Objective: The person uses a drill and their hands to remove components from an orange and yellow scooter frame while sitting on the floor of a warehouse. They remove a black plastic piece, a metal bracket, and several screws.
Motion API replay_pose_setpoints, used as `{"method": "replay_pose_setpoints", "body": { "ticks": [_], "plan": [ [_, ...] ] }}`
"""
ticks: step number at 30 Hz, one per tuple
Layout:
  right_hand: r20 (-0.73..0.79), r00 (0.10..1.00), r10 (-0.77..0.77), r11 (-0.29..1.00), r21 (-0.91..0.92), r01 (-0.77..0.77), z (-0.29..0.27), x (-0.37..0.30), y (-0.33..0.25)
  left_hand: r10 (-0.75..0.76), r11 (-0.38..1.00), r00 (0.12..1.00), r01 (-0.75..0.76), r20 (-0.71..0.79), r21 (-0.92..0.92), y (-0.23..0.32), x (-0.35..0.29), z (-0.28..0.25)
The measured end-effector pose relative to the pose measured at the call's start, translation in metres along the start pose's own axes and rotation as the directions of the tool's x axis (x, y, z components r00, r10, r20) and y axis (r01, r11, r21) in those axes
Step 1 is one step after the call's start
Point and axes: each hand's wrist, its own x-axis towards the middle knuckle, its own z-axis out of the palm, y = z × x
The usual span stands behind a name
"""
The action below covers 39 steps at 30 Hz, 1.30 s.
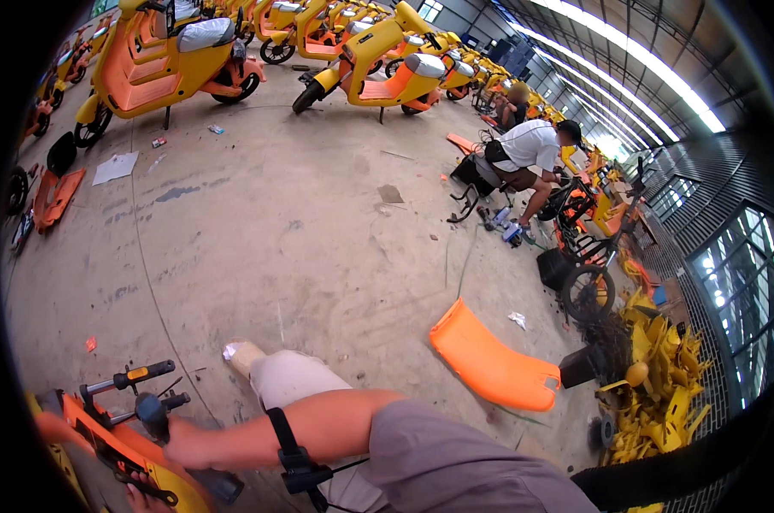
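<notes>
At the lower left, my right hand (182,443) is closed around the grip of a dark grey-blue cordless driver (153,416). Its battery base (224,487) shows below my wrist. The driver's front is beside the orange-and-yellow scooter body (160,470). My left hand (139,498), partly cut off by the picture's rim, has its fingers curled at a black bar with a ring end (158,489), seemingly a wrench, against the scooter. Two silver-and-black tubes (130,376), like fork legs, stick out from the scooter's far end.
A curved orange panel (494,355) lies on the concrete floor to my right. Yellow plastic parts (660,385) are heaped by the right wall. A co-worker (528,150) bends over a stripped scooter frame (588,222). Rows of yellow scooters (378,68) stand beyond.
</notes>
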Motion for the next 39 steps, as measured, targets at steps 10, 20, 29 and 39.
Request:
{"method": "replay_pose_setpoints", "body": {
  "ticks": [10,20,29,39],
  "plan": [
    [0.109,0.979,-0.171,0.976,0.158,0.153,-0.002,-0.005,-0.019,-0.068,0.953,0.998,0.07,0.015,-0.296,-0.038,0.035,-0.067],
    [0.017,0.998,0.053,0.887,0.459,-0.055,-0.024,0.024,-0.013,0.014,0.952,0.995,0.017,0.1,-0.307,-0.015,0.008,-0.019],
    [-0.227,0.824,-0.519,0.553,0.646,0.526,-0.071,0.005,-0.065,-0.106,0.973,0.992,0.088,-0.075,-0.212,-0.016,0.012,-0.017],
    [-0.212,0.977,0.008,0.44,0.878,0.186,-0.141,0.081,-0.044,-0.051,0.983,0.991,0.028,-0.123,-0.181,-0.026,0.011,-0.019]
  ]
}}
